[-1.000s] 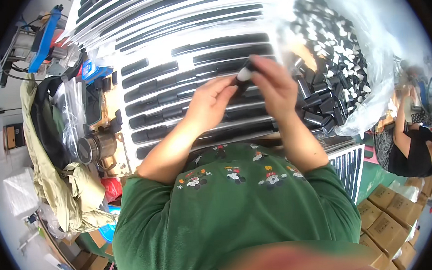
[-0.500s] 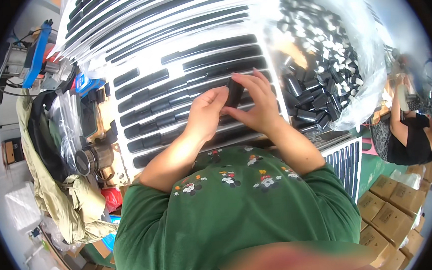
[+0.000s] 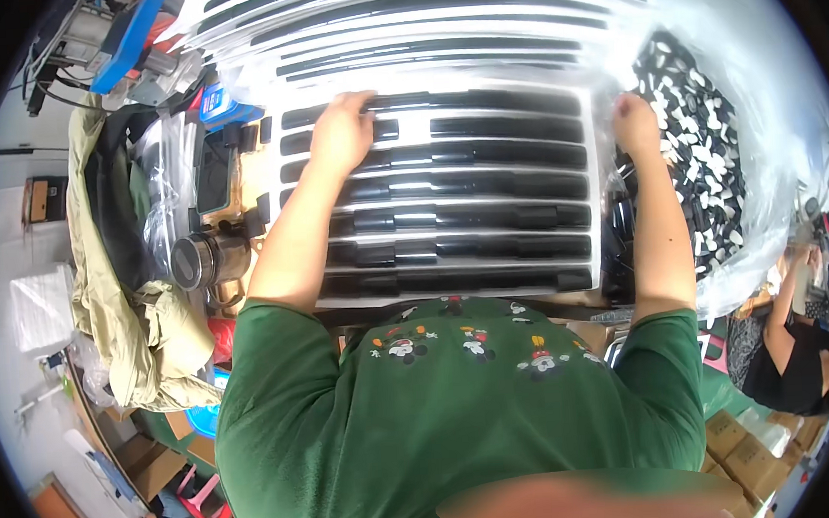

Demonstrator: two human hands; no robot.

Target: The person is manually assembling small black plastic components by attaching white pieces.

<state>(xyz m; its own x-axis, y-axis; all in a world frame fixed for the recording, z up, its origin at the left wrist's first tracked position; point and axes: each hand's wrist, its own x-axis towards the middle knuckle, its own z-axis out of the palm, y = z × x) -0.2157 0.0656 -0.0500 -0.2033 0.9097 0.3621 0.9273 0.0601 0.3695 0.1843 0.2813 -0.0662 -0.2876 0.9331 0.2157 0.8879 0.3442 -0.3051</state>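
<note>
My left hand (image 3: 342,132) is over the left part of a white tray (image 3: 594,191) filled with rows of glossy black rectangular pieces (image 3: 486,186). Its fingers close at a black piece (image 3: 391,101) in the top row, and the hand covers part of the rows there. A pale gap shows in the second row, right of the hand. Off the tray's right side, my right hand (image 3: 636,127) is curled at the edge of a heap of small black and white pieces (image 3: 702,146). What its fingers hold, if anything, is hidden.
More layered white sheets with black strips (image 3: 438,15) lie beyond the tray. Clear plastic film (image 3: 765,95) surrounds the heap. At left are a lidded jar (image 3: 208,260), a blue container (image 3: 225,104) and a beige jacket (image 3: 102,278). Another person (image 3: 789,359) sits at far right.
My hands, together around a black piece above the tray, have moved apart. The left reached the top row's left part; the right went to the heap. The view has shifted too.
</note>
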